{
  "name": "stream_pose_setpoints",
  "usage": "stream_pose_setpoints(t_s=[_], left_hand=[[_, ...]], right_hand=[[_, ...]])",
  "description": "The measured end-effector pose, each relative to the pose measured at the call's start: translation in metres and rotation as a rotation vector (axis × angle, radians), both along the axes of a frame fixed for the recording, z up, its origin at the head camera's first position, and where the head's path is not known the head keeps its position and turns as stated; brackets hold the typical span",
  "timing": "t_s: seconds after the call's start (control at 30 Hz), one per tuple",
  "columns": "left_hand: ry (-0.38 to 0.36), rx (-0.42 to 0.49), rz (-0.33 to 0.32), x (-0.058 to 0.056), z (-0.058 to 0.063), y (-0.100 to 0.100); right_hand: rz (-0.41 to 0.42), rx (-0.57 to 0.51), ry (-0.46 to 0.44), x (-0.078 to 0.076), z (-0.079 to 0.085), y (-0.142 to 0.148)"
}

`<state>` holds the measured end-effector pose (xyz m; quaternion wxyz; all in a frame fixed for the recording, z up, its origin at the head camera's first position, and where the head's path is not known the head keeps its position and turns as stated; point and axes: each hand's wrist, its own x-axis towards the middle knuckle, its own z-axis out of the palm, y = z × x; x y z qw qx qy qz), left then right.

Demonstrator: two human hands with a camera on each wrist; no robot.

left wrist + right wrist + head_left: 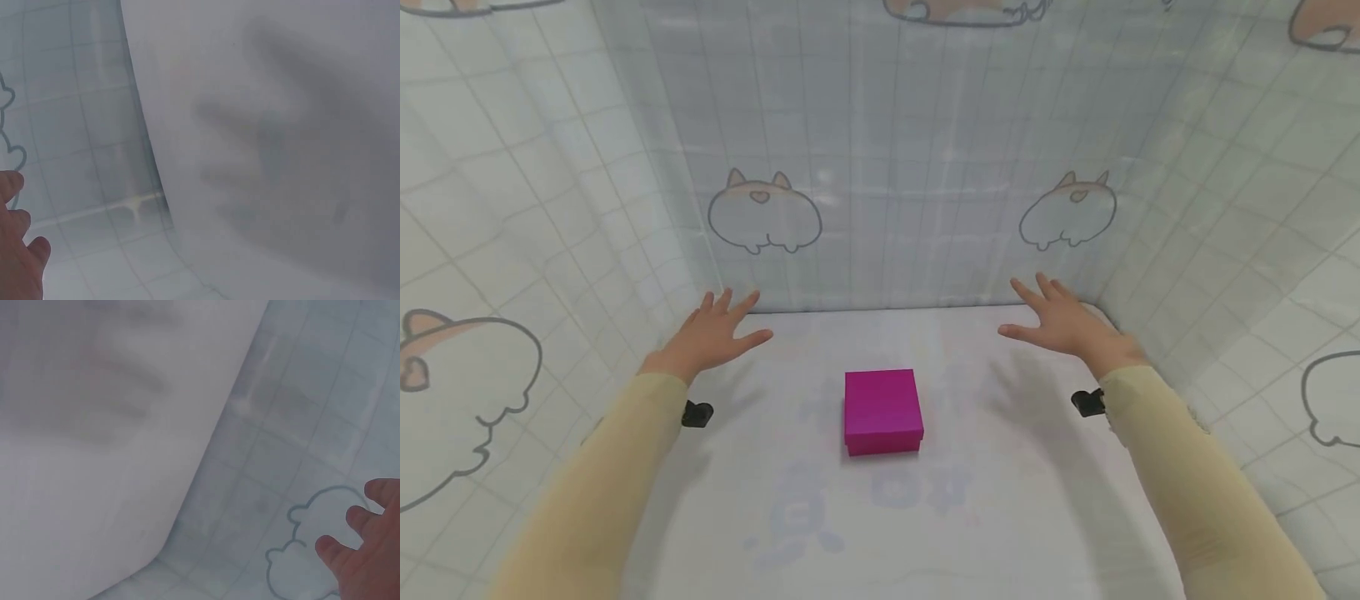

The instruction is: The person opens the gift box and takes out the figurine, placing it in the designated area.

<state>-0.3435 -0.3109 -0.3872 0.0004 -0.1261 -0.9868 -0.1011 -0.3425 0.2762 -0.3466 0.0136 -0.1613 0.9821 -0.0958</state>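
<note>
A magenta box [882, 404] with a fitted lid sits closed on the white tabletop [880, 533], near the middle of the head view. Off to its left, my left hand [711, 333] hovers over the table's back left corner, fingers spread and holding nothing. My right hand [1060, 321] is held the same way over the back right corner, thumb pointing inward. Both hands are well apart from the box. Each wrist view catches only some fingers, of the left hand [19, 244] and of the right hand [369, 544], with hand shadows on the white surface.
Grid-patterned sheets with corgi drawings form a back wall [887, 167], a left wall [512, 208] and a right wall [1247, 208] around the table. Faint bluish marks [797, 512] show on the tabletop in front of the box. A small black device [697, 414] juts from the left wrist.
</note>
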Motion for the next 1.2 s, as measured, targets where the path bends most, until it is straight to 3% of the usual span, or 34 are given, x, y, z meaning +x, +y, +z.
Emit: stream_pose_setpoints(t_s=[0.43,0.87,1.2], left_hand=[[0.046,0.046,-0.051,0.014,-0.018,0.025],[0.036,0.161,-0.096,0.04,-0.033,0.064],[-0.002,0.286,-0.089,0.055,-0.047,0.085]], right_hand=[[0.086,-0.088,0.015,0.013,-0.022,-0.022],[0.2,-0.191,0.059,0.031,-0.051,-0.061],[0.206,-0.319,-0.019,0.042,-0.077,-0.089]])
